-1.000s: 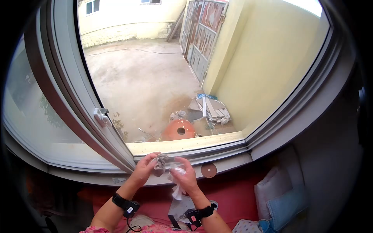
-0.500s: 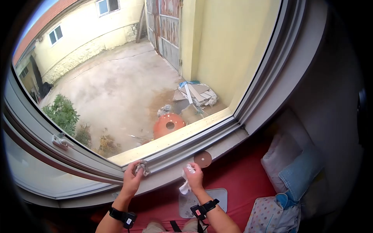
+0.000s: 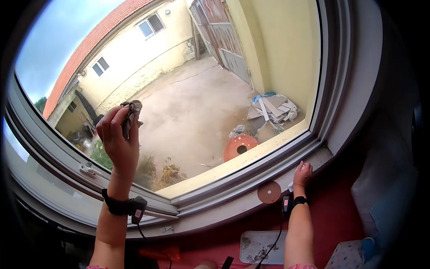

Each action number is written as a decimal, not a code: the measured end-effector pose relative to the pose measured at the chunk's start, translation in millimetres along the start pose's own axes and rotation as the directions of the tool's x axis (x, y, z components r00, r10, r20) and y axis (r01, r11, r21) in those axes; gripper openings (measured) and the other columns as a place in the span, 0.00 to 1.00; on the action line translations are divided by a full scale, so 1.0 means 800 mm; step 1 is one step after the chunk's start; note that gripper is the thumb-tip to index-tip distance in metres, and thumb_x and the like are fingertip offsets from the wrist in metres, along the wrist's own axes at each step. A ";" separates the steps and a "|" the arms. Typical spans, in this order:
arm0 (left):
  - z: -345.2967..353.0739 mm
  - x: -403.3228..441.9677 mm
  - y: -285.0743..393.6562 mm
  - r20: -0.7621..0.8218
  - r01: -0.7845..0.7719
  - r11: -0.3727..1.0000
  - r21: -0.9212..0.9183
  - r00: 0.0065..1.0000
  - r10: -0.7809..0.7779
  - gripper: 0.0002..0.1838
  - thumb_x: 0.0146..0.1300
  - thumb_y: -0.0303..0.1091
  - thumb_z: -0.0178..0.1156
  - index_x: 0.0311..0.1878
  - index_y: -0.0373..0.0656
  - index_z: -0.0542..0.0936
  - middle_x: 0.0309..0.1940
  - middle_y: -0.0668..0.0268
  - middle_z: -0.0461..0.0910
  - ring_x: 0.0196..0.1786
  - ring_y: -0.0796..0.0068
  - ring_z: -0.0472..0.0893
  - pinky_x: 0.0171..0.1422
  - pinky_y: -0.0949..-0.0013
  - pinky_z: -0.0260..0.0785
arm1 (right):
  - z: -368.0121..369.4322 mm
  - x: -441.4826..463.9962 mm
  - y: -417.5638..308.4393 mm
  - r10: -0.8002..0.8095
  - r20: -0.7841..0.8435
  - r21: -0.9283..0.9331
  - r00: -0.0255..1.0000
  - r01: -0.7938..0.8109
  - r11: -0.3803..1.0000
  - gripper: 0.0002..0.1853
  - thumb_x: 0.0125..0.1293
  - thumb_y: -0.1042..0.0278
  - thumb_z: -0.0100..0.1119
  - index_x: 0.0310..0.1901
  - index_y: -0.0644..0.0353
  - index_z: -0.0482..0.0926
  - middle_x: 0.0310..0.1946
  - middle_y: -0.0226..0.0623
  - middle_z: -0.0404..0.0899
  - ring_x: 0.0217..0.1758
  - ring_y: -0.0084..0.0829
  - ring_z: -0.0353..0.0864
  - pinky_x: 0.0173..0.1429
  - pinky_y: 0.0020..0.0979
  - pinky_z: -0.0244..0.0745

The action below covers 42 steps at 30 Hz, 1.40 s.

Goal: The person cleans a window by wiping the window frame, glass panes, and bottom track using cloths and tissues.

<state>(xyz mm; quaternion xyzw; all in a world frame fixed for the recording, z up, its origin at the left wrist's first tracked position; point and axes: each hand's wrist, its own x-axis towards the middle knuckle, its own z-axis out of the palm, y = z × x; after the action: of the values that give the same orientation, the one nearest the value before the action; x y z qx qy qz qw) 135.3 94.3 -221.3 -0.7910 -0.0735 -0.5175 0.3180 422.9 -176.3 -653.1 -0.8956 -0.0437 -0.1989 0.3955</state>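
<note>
My left hand (image 3: 117, 139) is raised in front of the window pane (image 3: 179, 112), its fingers closed around a crumpled, dirty grey-brown rag (image 3: 132, 114). Whether the rag touches the glass I cannot tell. Lower on the right, my right hand (image 3: 303, 174) rests at the window sill (image 3: 233, 214) with its fingers curled. A bit of white cloth (image 3: 290, 186) shows beside that palm; most of it is hidden by the hand. To the left of my right hand lies a flat reddish-brown disc (image 3: 270, 200) with a small hole in its middle.
Below the sill, a light tray (image 3: 245, 251) with dark smudges sits on a red cover (image 3: 333, 222). A white window handle (image 3: 89, 169) juts from the frame at left. Blue and pale bedding (image 3: 380, 201) lies at right. Cables hang from both wrist straps.
My left hand has risen from the sill to the front of the glass with the rag. My right hand has moved right along the sill, past the disc. The view has shifted left and up.
</note>
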 end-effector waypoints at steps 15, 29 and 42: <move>0.037 -0.215 0.097 0.547 -0.114 0.875 -0.471 0.741 0.390 0.20 0.52 0.25 0.59 0.51 0.37 0.77 0.49 0.64 0.73 0.50 0.66 0.74 0.50 0.66 0.71 | 0.002 -0.011 -0.005 -0.098 -0.102 -0.205 0.990 0.076 0.976 0.09 0.63 0.62 0.58 0.32 0.58 0.73 0.32 0.41 0.75 0.37 0.45 0.77 0.40 0.42 0.74; 0.044 -0.222 0.090 0.520 -0.191 0.820 -0.540 0.690 0.503 0.15 0.57 0.24 0.58 0.49 0.34 0.76 0.48 0.63 0.73 0.45 0.69 0.74 0.48 0.66 0.70 | -0.005 -0.009 -0.007 -0.113 -0.048 -0.292 0.992 0.094 0.952 0.09 0.64 0.63 0.56 0.32 0.58 0.71 0.33 0.41 0.75 0.39 0.46 0.77 0.40 0.43 0.73; 0.042 -0.031 0.075 0.016 0.000 1.000 -0.012 1.000 0.000 0.15 0.52 0.25 0.67 0.45 0.43 0.81 0.46 0.67 0.78 0.46 0.68 0.72 0.52 0.67 0.65 | -0.005 -0.010 -0.008 -0.112 -0.089 -0.279 0.990 0.083 0.957 0.09 0.62 0.64 0.59 0.31 0.59 0.72 0.31 0.41 0.74 0.36 0.45 0.77 0.39 0.42 0.74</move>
<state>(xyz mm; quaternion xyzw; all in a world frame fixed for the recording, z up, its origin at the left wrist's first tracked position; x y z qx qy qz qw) 176.9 72.2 -276.8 -0.7971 -0.0730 -0.5113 0.3129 413.2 -173.9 -649.4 -0.9270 -0.0393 -0.2686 0.2588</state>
